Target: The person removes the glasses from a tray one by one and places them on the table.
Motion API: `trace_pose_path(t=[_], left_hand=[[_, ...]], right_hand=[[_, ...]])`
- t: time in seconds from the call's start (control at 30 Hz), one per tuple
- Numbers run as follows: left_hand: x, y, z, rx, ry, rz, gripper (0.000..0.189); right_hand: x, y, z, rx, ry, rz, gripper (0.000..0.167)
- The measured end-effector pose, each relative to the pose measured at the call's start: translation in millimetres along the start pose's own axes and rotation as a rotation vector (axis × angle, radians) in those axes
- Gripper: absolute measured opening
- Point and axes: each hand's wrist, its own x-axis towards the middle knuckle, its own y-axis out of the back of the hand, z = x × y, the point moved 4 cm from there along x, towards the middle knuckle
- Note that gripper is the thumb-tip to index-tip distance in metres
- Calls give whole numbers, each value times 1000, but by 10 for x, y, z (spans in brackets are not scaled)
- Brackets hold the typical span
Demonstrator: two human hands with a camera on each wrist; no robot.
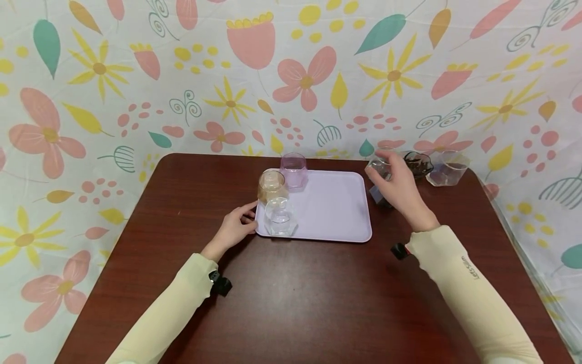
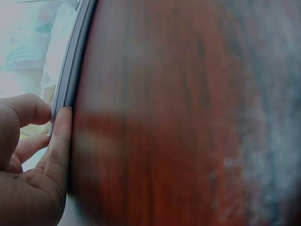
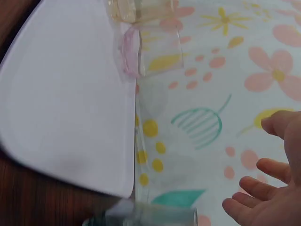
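My left hand (image 1: 235,226) grips the left edge of a pale lilac tray (image 1: 336,207), thumb against its rim (image 2: 66,80) in the left wrist view. On the tray's left side stand a pink glass (image 1: 294,174), an amber glass (image 1: 272,186) and a clear glass (image 1: 279,217). My right hand (image 1: 400,189) hovers beyond the tray's right end, fingers spread and holding nothing. Close to its fingertips is another clear glass (image 1: 379,166), partly hidden by the hand. In the right wrist view, a greyish glass (image 3: 150,215) lies below the fingers, apart from them.
To the right of the right hand stand a dark brown glass (image 1: 418,166) and a clear greyish glass (image 1: 447,169), near the back edge of the brown table (image 1: 291,303). A small grey-blue object (image 1: 378,196) shows under the right hand. A flower-patterned cloth (image 1: 304,116) hangs behind.
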Motion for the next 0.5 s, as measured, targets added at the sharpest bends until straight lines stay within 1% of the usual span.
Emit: trace_pose_path(t=[0.23, 0.37, 0.5], left_hand=[[-14, -4, 27, 20, 1, -3, 65], [-15, -3, 13, 23, 0, -2, 64], [-7, 2, 9, 27, -11, 7, 65]], right_hand=[[121, -251, -92, 0, 3, -113, 64], [194, -398, -102, 28, 1, -156, 65], [262, -540, -124, 34, -6, -190, 69]])
